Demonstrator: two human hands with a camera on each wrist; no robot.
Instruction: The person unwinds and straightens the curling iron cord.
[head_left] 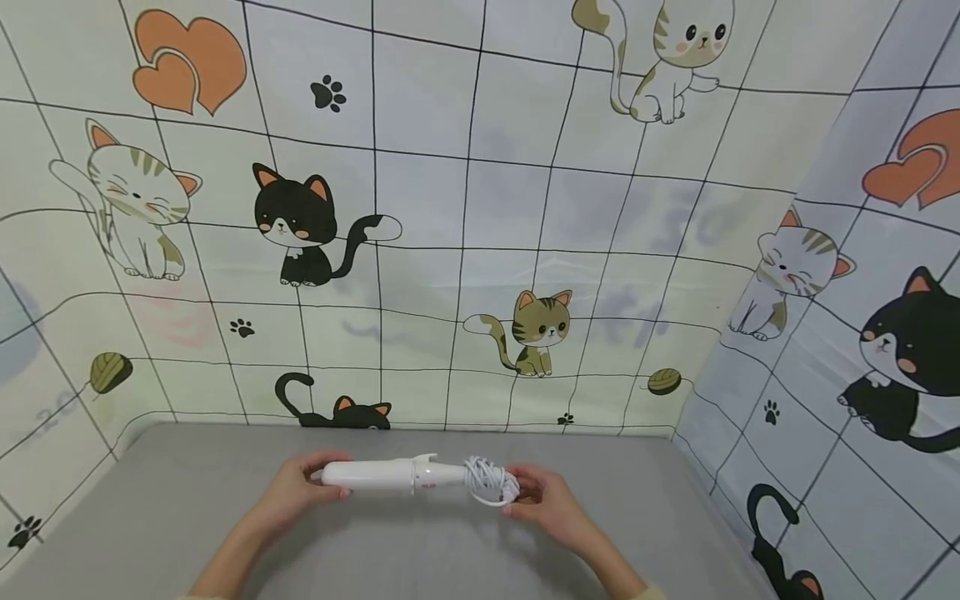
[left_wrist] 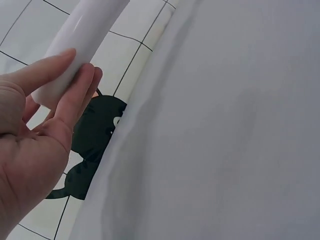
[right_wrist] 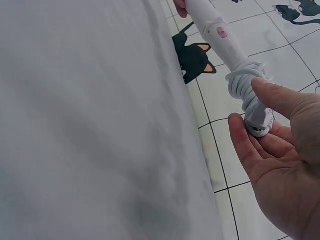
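A white curling iron point(head_left: 375, 476) is held level above the grey surface, its thick smooth barrel end to the left. White cord point(head_left: 489, 478) is wound round the thinner handle at the right. My left hand point(head_left: 294, 490) grips the barrel end between thumb and fingers; the left wrist view shows the hand point(left_wrist: 42, 132) close on the barrel point(left_wrist: 87, 32). With thumb and fingertips my right hand point(head_left: 557, 505) pinches the cord-wrapped end. In the right wrist view, a pink button point(right_wrist: 222, 32) shows on the handle, and the coiled cord point(right_wrist: 242, 86) lies beside the thumb.
Beneath both hands spreads a grey covered tabletop point(head_left: 420, 550). A cloth wall point(head_left: 427, 200) printed with grid lines, cats, hearts and paw prints stands behind it, and a similar side wall point(head_left: 810, 367) rises at the right.
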